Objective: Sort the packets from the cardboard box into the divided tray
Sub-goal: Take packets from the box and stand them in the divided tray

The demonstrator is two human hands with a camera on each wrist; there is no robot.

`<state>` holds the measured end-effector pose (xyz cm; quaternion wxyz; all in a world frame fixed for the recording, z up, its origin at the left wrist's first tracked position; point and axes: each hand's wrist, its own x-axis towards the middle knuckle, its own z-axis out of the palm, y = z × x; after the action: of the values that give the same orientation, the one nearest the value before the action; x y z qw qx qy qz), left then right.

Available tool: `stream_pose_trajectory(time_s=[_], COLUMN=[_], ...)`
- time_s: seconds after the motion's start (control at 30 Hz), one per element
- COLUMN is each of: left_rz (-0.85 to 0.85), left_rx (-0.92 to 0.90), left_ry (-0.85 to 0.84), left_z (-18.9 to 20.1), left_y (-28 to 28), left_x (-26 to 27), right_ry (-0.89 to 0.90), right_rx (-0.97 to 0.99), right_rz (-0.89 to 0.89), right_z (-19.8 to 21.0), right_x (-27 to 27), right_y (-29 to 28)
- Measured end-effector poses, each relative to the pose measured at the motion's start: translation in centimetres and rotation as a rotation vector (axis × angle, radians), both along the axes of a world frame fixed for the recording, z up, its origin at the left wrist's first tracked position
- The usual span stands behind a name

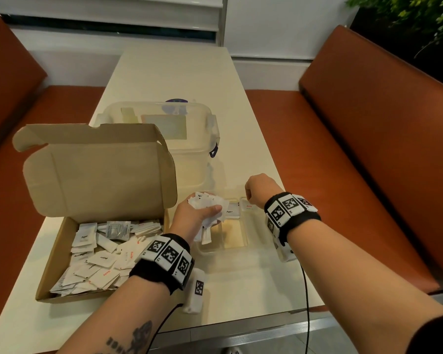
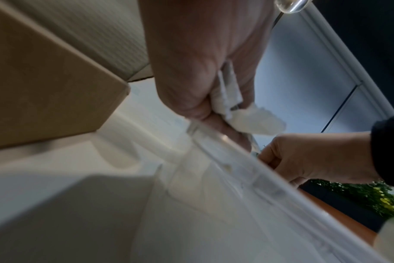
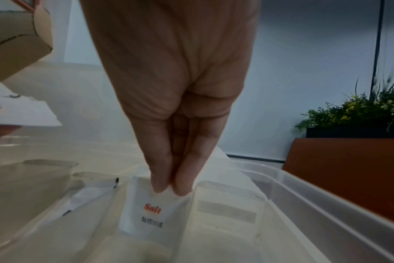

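Observation:
An open cardboard box [image 1: 62, 254] at the left holds several white salt and pepper packets [image 1: 100, 261]. To its right sits the clear divided tray [image 1: 238, 247]. My left hand [image 1: 202, 212] grips a bunch of white packets [image 1: 210, 200] over the tray's left side; the bunch of packets [image 2: 243, 119] also shows in the left wrist view. My right hand [image 3: 171, 190] pinches the top of a white packet marked Salt [image 3: 151, 211], which hangs down inside a tray compartment. A pepper packet [image 1: 232, 212] lies in the compartment to the left of it.
A clear lidded plastic tub [image 1: 187, 139] stands behind the box's raised lid [image 1: 97, 172]. Orange bench seats [image 1: 368, 149] flank the cream table [image 1: 179, 72]. A potted plant [image 3: 358, 112] stands beyond the right bench. Cables run off the table's near edge.

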<state>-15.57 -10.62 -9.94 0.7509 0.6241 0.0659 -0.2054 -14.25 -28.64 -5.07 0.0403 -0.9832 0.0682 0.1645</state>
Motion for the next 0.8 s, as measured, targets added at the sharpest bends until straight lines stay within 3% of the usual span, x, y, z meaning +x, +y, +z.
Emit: stream_pose_trajectory(time_s=[0.2,0.33,0.5,0.67,0.8], left_rz=[-0.001,-0.004,0.048,0.163,0.206], left_rx=[0.011,0.022,0.093,-0.040,-0.091], left_ry=[0.014,0.019,-0.034,0.021,0.054], left_z=[0.2,0.6,1.5,3.0,3.5], left_y=[0.1,0.1,-0.2,-0.4,-0.5], left_x=[-0.1,-0.2,-0.3,-0.2,-0.2], right_ry=[-0.008,-0.132,-0.125,-0.056,-0.058], right_rx=[0.026,0.127,0.533,0.969,1.208], right_rz=[0.008,0.020,-0.040,-0.208,-0.340], right_z=[-0.1,0.4,1.0,0.9,1.2], right_x=[-0.3,-0.8,-2.8,-4.3,-4.6], right_y=[-0.1,0.8,3.9,6.0,6.6])
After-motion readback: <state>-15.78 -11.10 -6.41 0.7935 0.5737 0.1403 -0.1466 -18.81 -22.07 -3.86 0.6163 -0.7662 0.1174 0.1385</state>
